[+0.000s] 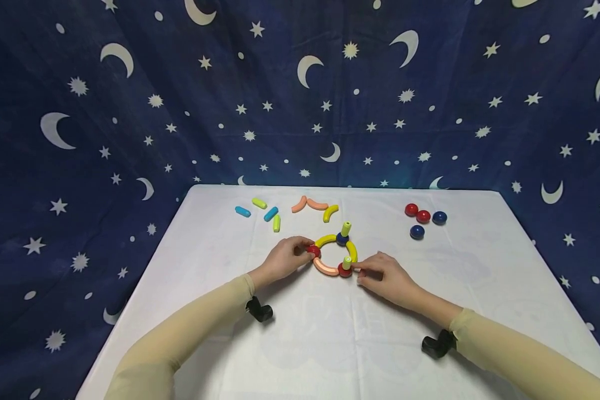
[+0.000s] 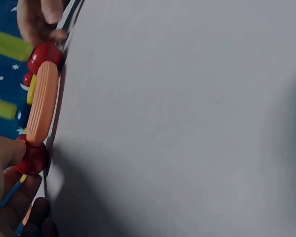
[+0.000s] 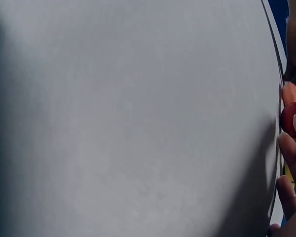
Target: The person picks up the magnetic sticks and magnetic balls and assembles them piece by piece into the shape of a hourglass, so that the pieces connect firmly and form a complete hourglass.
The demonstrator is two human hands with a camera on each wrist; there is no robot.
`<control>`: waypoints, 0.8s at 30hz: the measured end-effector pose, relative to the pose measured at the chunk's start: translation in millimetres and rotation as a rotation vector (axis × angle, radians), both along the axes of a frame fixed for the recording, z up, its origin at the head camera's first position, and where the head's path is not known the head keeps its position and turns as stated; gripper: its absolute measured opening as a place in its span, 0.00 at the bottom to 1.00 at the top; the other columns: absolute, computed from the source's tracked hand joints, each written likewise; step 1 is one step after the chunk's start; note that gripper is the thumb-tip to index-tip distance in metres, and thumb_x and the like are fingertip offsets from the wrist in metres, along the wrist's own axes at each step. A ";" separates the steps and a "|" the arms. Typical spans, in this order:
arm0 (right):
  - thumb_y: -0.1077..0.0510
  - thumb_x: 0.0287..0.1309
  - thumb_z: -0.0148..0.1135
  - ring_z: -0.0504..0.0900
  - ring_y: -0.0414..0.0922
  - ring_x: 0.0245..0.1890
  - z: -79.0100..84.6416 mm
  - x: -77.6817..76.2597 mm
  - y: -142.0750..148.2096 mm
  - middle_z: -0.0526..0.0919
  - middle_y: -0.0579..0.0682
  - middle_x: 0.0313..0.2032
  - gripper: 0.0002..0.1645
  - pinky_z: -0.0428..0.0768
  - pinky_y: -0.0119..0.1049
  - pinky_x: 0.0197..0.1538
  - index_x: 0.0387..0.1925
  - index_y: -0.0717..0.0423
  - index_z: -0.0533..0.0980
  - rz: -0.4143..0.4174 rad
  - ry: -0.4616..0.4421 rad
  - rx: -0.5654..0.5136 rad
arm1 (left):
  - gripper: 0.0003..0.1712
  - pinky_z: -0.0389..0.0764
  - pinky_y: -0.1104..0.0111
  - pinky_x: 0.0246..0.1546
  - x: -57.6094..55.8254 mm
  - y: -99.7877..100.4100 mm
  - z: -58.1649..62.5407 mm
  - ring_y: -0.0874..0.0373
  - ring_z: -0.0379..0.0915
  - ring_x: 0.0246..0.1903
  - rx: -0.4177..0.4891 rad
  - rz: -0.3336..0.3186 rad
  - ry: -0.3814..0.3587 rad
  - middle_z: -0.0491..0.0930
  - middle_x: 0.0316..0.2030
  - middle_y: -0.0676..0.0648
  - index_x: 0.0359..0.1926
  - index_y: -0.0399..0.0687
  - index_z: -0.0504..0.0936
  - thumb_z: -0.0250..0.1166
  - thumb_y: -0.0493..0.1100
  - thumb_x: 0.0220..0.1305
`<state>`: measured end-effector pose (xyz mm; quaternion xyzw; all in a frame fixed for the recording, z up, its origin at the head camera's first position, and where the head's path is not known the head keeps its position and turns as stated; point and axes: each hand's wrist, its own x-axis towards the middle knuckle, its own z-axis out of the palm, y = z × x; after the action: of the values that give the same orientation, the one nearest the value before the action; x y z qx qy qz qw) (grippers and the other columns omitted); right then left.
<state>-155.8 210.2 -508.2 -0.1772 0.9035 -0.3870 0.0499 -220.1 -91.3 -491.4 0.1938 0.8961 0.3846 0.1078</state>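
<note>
A ring of curved rods and balls lies on the white table. My left hand (image 1: 286, 258) pinches the red ball (image 1: 314, 251) at the ring's left between thumb and fingers. From that ball a salmon curved rod (image 2: 43, 103) runs to a second red ball (image 1: 345, 270), which carries an upright lime rod (image 1: 347, 261). My right hand (image 1: 387, 280) is beside this second ball, index fingertip at its edge, thumb a little apart. Two yellow curved rods (image 1: 325, 240) meet at a blue ball (image 1: 342, 239), topped by another upright lime rod (image 1: 346, 228).
Behind the ring lie loose blue rods (image 1: 271, 214), lime rods (image 1: 276, 223), salmon curved rods (image 1: 317, 204) and a yellow curved rod (image 1: 330, 213). Red balls (image 1: 423, 216) and blue balls (image 1: 417, 231) sit at the back right. A starry dark cloth (image 1: 280, 111) hangs beyond the table.
</note>
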 end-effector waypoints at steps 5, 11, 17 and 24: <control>0.54 0.62 0.74 0.78 0.41 0.50 0.8 6.3 -4.2 0.84 0.31 0.40 0.20 0.60 0.58 0.72 0.56 0.41 0.85 0.079 0.013 -0.004 | 0.21 0.76 0.63 0.50 -7.1 1.5 1.1 0.57 0.74 0.45 0.009 -0.024 -0.020 0.83 0.51 0.51 0.63 0.48 0.81 0.65 0.46 0.71; 0.51 0.65 0.71 0.79 0.43 0.52 4.8 4.6 -3.6 0.85 0.36 0.45 0.13 0.65 0.55 0.69 0.50 0.39 0.86 0.000 -0.108 -0.047 | 0.22 0.75 0.63 0.56 -12.9 2.2 0.2 0.58 0.76 0.50 0.004 -0.064 -0.037 0.82 0.54 0.51 0.65 0.49 0.80 0.64 0.47 0.73; 0.50 0.66 0.69 0.78 0.46 0.50 5.8 -15.0 8.2 0.83 0.44 0.50 0.17 0.78 0.45 0.55 0.55 0.45 0.84 -0.175 -0.083 -0.128 | 0.22 0.76 0.63 0.55 -14.1 1.2 -0.6 0.59 0.76 0.49 0.007 -0.063 -0.047 0.82 0.54 0.52 0.65 0.50 0.80 0.64 0.48 0.73; 0.46 0.66 0.69 0.78 0.47 0.53 5.0 -39.7 9.3 0.81 0.50 0.55 0.26 0.80 0.42 0.56 0.62 0.51 0.79 -0.158 -0.090 -0.140 | 0.22 0.76 0.64 0.51 -13.5 2.1 -1.1 0.59 0.76 0.46 0.017 -0.059 -0.054 0.83 0.52 0.52 0.64 0.50 0.81 0.65 0.49 0.73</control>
<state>-195.5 219.6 -503.2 -0.0907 0.8824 -0.4593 0.0472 -233.5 -89.3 -492.5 0.2105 0.8835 0.3937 0.1417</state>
